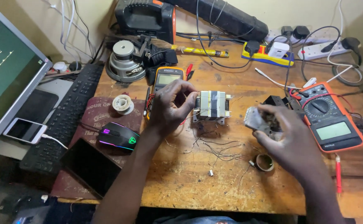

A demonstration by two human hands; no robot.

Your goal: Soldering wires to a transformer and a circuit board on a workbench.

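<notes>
The small boxy transformer with a grey laminated core and yellow-taped windings [212,106] sits upright on the worn wooden chipboard bench [181,182], about mid-table, with thin bare leads trailing from its foot toward me. My left hand [171,105] is right against its left face: the fingers are curled in, thumb and forefinger pinched close at the transformer's upper left corner, and I cannot tell whether they grip a lead or the edge of the core itself. So the transformer lies just to the right of that hand, touching or nearly so, its long axis running left to right across my view.

My right hand [281,132] is a little apart on the other side, closed loosely around a pale grey, blocky part [254,119] that sticks out toward the transformer; what it is, I can't make out. The left hand is clearly the nearer of the two.

Around them: an orange-cased multimeter with a black dial [329,118] just beyond the right hand, a yellow-edged multimeter [167,79] behind the left, a small roll of brown tape [265,162] lying flat near my right wrist, and a black mouse with coloured lights [117,136] to the left.
</notes>
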